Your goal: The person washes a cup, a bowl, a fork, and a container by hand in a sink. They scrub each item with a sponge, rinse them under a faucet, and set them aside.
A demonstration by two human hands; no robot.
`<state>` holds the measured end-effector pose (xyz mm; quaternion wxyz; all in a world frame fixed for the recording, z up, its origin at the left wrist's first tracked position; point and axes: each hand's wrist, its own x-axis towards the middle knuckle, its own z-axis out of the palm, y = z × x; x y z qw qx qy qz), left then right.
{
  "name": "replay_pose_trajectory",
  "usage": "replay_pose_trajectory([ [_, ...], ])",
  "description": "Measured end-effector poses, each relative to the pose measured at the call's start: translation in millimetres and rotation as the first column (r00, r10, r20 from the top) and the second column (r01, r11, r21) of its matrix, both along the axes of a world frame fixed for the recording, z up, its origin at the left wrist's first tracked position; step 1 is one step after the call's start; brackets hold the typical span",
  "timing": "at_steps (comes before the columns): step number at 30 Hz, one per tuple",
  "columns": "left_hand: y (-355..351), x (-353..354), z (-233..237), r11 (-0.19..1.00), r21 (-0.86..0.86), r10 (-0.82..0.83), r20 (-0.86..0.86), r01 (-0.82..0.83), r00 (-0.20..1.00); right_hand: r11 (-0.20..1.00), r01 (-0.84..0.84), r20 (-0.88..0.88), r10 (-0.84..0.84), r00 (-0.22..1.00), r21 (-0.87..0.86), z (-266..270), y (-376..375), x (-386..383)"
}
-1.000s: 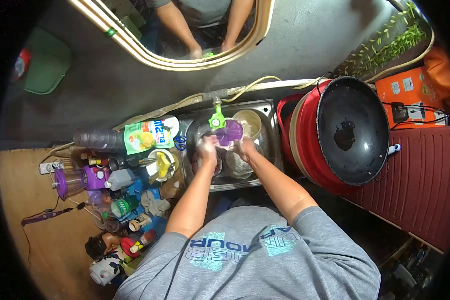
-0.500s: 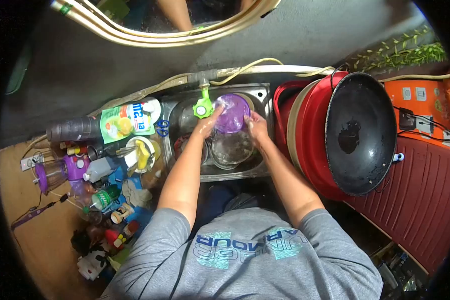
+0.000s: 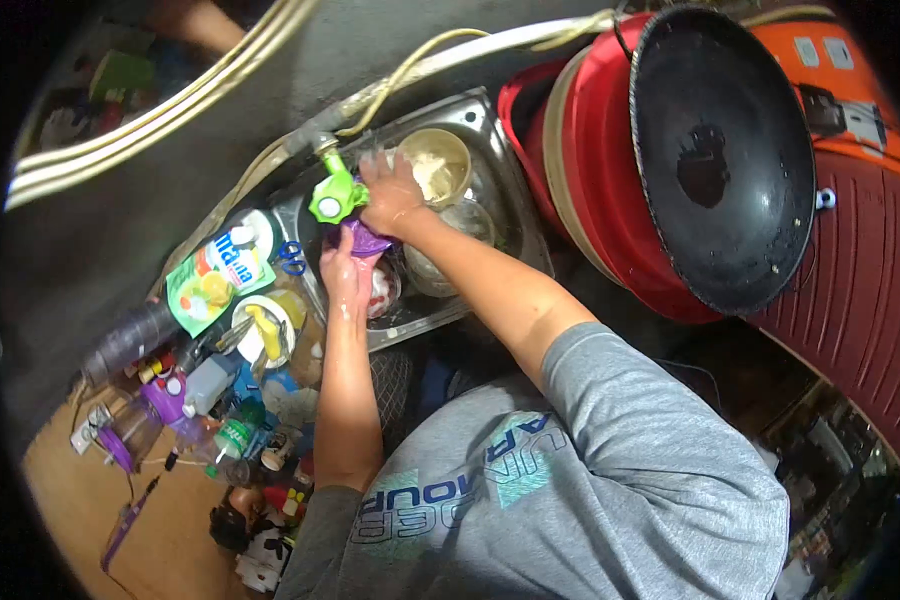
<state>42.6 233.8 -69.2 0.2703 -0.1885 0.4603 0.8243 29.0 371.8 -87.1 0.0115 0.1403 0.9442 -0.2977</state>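
The purple dish [image 3: 368, 241] is tilted inside the steel sink [image 3: 410, 331], under the green tap [image 3: 334, 194]. My left hand [image 3: 346, 272] grips its lower left edge, with the thumb up along it. My right hand [image 3: 392, 196] lies over the upper part of the dish beside the tap, fingers spread; its palm side is hidden. A yellowish bowl [image 3: 450, 160] with whitish contents sits at the sink's back. Clear round dishes [image 3: 462, 228] lie in the basin, partly behind my right forearm.
A large black wok [image 3: 720, 160] leans against red basins [image 3: 610, 150] on the right. Left of the sink are a green-white pouch [image 3: 215, 275], a white container with a yellow-handled item [image 3: 270, 335], bottles and a purple blender [image 3: 165, 398]. A mirror frame hangs upper left.
The view has turned and shifted. The purple dish has gone from flat between both hands to tilted below the tap at the left. My right hand has crossed to the tap's side, uncovering the yellowish bowl.
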Motion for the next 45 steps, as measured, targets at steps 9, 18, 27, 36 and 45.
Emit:
replay_pose_trajectory([
  [9,24.8,-54.7,-62.7,0.976,0.015,-0.219,0.073,0.219,0.973,0.985,-0.171,-0.314,0.153,0.937,-0.033,6.3,-0.5,84.9],
  [18,103.8,-57.9,-55.9,0.854,-0.145,-0.488,0.108,0.500,0.866,0.965,-0.223,-0.285,0.178,0.942,-0.137,-4.1,21.9,150.5],
  [27,30.0,-61.8,-55.5,0.987,0.071,-0.154,0.191,0.143,0.969,0.940,-0.215,-0.451,0.076,0.889,-0.266,22.6,34.7,145.0],
  [36,-5.2,18.1,16.6,0.782,-0.622,-0.416,-0.465,0.046,0.782,0.235,0.193,0.103,-0.348,0.932,-0.953,-13.8,-16.6,38.0],
  [45,-21.1,28.6,38.6,0.356,-0.893,-0.907,-0.401,-0.275,0.130,-0.261,0.386,0.430,-0.134,0.893,-0.885,-4.8,24.0,22.5],
])
